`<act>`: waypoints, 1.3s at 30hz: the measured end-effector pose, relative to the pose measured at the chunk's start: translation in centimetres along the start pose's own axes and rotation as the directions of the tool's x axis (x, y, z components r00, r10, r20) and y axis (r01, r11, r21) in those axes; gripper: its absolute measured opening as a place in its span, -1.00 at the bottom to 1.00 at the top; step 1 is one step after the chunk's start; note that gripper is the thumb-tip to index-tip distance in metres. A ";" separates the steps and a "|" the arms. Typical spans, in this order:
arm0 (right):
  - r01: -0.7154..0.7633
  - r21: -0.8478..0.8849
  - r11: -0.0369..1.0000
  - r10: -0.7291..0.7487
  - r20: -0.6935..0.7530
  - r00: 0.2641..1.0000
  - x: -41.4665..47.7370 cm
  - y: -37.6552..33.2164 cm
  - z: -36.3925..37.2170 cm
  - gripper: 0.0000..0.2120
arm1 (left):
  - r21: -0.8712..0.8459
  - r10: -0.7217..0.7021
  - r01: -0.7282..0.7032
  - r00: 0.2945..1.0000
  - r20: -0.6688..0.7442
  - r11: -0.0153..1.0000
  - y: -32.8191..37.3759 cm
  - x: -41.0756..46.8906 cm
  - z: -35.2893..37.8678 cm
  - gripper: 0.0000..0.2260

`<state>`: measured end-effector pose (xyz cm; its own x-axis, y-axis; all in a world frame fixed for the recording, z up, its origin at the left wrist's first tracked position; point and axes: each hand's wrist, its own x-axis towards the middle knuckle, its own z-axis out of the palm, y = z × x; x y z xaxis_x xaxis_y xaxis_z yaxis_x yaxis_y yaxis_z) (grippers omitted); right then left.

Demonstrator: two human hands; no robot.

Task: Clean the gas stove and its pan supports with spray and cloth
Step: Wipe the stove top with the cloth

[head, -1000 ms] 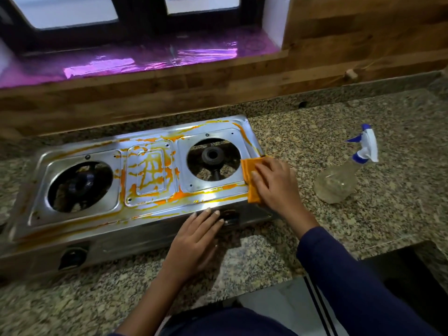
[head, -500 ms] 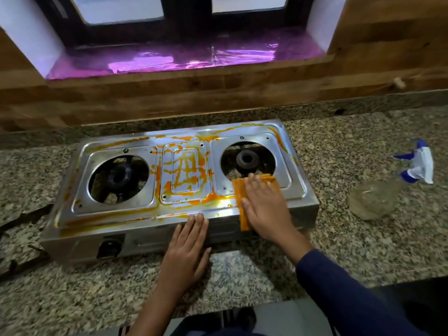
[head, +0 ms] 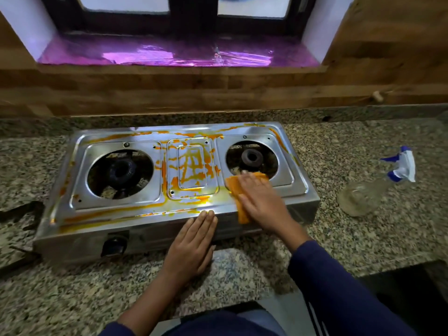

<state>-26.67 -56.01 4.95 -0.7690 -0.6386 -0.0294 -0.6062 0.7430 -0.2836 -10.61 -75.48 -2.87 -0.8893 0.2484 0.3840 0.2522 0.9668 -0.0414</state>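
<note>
The stove [head: 155, 235] sits in the middle of the tabletop [head: 363, 241], its steel top streaked with orange. The right hand [head: 263, 201] presses the soft orange cloth [head: 233, 187] flat just in front of the right burner [head: 252, 157], fingers straight and close together. The left hand [head: 194, 243], fingers straight and together, braces the stove's front edge. The limp cloth probably bunches easily, so a flat palm suits it, and the wet steel looks slippery.

stove [head: 298, 190]: silver, orange-streaked | cloth [head: 238, 187]: orange | counter [head: 72, 299]: speckled granite | spray bottle [head: 363, 197]: clear, blue-white
</note>
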 end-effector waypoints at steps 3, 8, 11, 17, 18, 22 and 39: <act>-0.207 0.006 0.978 0.207 -0.078 0.975 -2.6 5.8 -1.7 -0.26 | -0.018 0.018 -0.018 1.000 -0.004 1.000 -0.2 0.0 -0.1 -0.37; -0.321 -0.075 0.944 0.316 -0.074 0.946 -2.8 9.2 -3.1 -0.29 | -0.068 -0.006 0.004 1.000 -0.017 0.998 0.2 0.1 -0.7 -0.41; -0.291 -0.087 0.953 0.284 -0.089 0.955 -2.5 7.2 -2.4 -0.24 | -0.119 -0.022 0.019 0.999 -0.024 0.993 0.1 0.1 -0.6 -0.41; 0.014 -0.016 1.000 -0.014 0.039 0.999 0.5 -1.8 0.4 -0.26 | -0.286 -0.119 0.087 0.988 -0.098 0.954 0.8 0.4 -1.5 -0.44; 0.060 -0.006 0.998 -0.060 0.057 0.997 1.4 -3.4 1.0 -0.27 | -0.298 -0.138 0.102 0.985 -0.101 0.949 0.7 0.4 -1.7 -0.44; 0.212 0.019 0.977 -0.212 0.095 0.973 4.0 -7.1 1.9 -0.37 | -0.356 -0.269 0.217 0.958 -0.103 0.909 0.4 1.2 -2.9 -0.45; -0.107 -0.092 0.990 0.102 -0.059 0.993 -1.9 10.4 -2.4 -0.27 | -0.388 -0.276 0.273 0.960 0.048 0.880 6.6 10.7 -3.0 -0.44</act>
<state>-31.97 -46.61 4.34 -0.8371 -0.5471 -0.0019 -0.5368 0.8221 -0.1898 -17.28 -66.64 3.74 -0.9416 -0.0258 0.3359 0.1275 0.8956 0.4262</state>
